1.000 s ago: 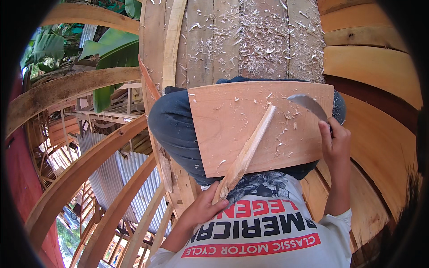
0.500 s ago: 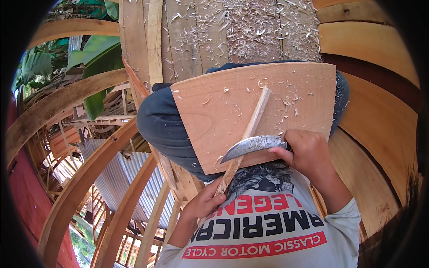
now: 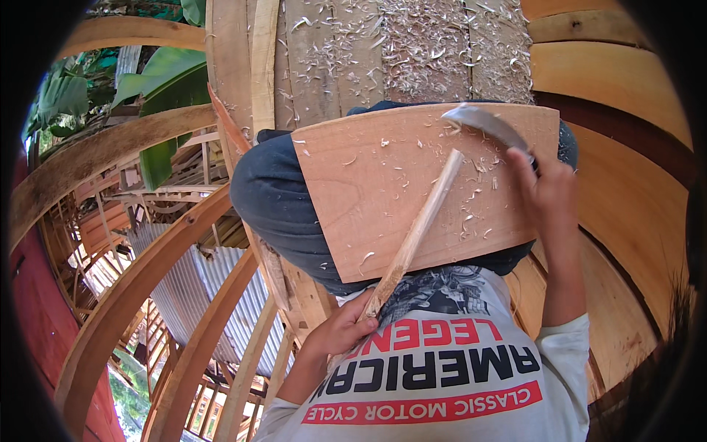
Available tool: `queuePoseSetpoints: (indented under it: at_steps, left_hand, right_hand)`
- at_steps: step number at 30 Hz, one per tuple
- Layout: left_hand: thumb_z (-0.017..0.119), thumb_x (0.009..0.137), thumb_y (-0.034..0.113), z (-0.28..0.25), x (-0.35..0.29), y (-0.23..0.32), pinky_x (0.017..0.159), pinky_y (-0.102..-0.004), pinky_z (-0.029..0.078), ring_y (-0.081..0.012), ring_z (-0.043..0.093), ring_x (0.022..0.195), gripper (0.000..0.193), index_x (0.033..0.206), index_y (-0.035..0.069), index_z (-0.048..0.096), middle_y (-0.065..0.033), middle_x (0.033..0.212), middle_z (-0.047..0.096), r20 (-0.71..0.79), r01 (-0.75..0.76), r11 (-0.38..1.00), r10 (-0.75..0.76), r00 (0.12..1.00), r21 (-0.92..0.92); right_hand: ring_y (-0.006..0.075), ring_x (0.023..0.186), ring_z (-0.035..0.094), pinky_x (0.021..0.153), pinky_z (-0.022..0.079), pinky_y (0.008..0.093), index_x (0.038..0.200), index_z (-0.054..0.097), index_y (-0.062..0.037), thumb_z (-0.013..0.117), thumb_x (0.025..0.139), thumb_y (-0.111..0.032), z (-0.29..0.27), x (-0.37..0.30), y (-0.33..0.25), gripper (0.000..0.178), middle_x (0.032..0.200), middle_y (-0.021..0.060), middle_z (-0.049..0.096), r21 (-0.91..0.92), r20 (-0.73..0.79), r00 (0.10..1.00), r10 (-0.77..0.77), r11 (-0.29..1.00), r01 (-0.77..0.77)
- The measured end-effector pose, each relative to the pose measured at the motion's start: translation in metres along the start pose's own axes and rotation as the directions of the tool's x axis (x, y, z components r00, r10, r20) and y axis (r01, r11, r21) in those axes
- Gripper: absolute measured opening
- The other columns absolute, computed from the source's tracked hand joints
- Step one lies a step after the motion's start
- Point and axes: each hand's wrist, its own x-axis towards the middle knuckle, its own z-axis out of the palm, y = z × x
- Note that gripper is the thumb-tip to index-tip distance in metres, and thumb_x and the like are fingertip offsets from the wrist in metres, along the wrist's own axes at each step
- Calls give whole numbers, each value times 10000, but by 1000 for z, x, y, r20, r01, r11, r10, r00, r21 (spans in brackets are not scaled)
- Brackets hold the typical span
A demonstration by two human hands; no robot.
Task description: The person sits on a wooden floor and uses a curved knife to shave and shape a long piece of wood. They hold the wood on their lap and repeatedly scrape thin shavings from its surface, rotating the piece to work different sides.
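My left hand [image 3: 345,327] is closed round the near end of a narrow wooden stick [image 3: 417,234], close to my shirt. The stick slants up and to the right, its far end over a flat wooden board [image 3: 346,199] on my lap. My right hand [image 3: 546,188] grips a knife with a curved, grey blade [image 3: 490,124]. The blade points left above the board's far right part, apart from the stick. Most of the knife's handle is hidden by my fingers.
Curled shavings [image 3: 427,51] cover the planks beyond my knees, and a few lie on the board. Curved wooden ribs [image 3: 140,302] stand at the left with gaps between them. Curved planks [image 3: 611,81] form a wall at the right. Corrugated metal sheets [image 3: 228,283] lie below left.
My right hand has carried the knife away from the stick's near part, up and to the right past its far end. My left hand keeps its hold on the stick.
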Motion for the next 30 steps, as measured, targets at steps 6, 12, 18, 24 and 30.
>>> queuePoseSetpoints:
  at_steps: [6, 12, 18, 24, 30]
  left_hand:
    - [500, 897, 547, -10, -3, -15, 1015, -314, 310, -208, 415, 1196, 797, 1377, -60, 312, -137, 1282, 461, 93, 3, 998, 2, 996, -55]
    - [508, 876, 585, -10, 2, -8, 977, -292, 332, -181, 439, 1137, 861, 1406, -53, 279, -114, 1257, 478, 101, 48, 990, -35, 994, -130]
    - [531, 824, 646, -9, 3, -9, 534, -174, 320, -39, 402, 623, 789, 1239, -8, 379, 8, 873, 479, 56, 81, 988, -74, 996, -135]
    - [475, 868, 631, -15, -2, -20, 551, -185, 335, -47, 409, 643, 732, 1210, -15, 427, 22, 833, 454, 113, 114, 987, -101, 988, -115]
    - [529, 798, 678, -3, 3, -3, 514, -186, 304, -55, 377, 624, 712, 1055, 20, 433, 8, 835, 416, 43, 118, 985, -114, 993, -125]
  right_hand:
    - [325, 438, 459, 429, 345, 374, 674, 535, 22, 626, 876, -368, -47, -6, 10, 448, 516, 188, 434, 91, 108, 979, 172, 979, -182]
    - [287, 505, 586, 471, 456, 371, 639, 528, -56, 681, 782, -452, -15, -73, -47, 448, 560, 130, 561, 201, 403, 894, -197, 972, 123]
    - [304, 500, 554, 466, 434, 367, 657, 519, -53, 730, 722, -436, -5, -67, -42, 442, 560, 117, 524, 219, 347, 905, -245, 960, 176]
    - [276, 503, 584, 465, 456, 364, 668, 553, -80, 674, 739, -525, -2, -52, -34, 466, 571, 92, 554, 157, 271, 906, -326, 943, 292]
    - [298, 488, 565, 473, 443, 370, 640, 555, -39, 668, 773, -505, -6, -24, -11, 497, 527, 137, 522, -70, 110, 987, -121, 989, 130]
